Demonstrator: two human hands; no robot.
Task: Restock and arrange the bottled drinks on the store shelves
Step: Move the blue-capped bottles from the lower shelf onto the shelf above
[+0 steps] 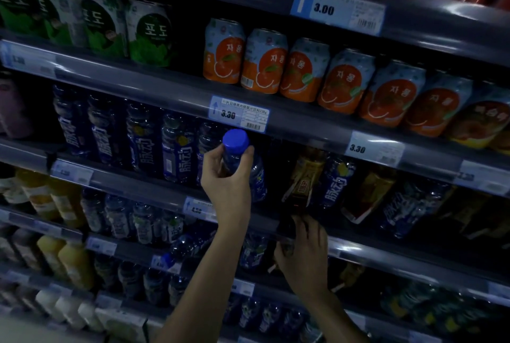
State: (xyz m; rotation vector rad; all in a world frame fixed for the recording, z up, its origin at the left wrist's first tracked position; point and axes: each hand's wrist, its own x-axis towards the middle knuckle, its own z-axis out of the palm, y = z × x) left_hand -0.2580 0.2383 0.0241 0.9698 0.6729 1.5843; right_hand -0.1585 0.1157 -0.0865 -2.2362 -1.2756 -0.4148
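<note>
My left hand [226, 179] grips a blue-capped bottle [255, 174] with a dark blue label, held upright in front of the middle shelf. A row of matching blue bottles [140, 138] stands to its left on that shelf. My right hand [303, 251] is lower, closed around the base of a dark brown bottle with a yellow label [300, 179], which leans out of the same shelf. Behind it stand another blue bottle [335, 182] and more yellow-labelled bottles [369, 196].
Orange-printed cans [345, 80] and green cans [149, 33] fill the shelf above; red cans sit at the top. Price tags [238, 115] line the shelf edges [311, 121]. Lower shelves hold yellow juice bottles [69, 260] and small blue bottles [124, 218].
</note>
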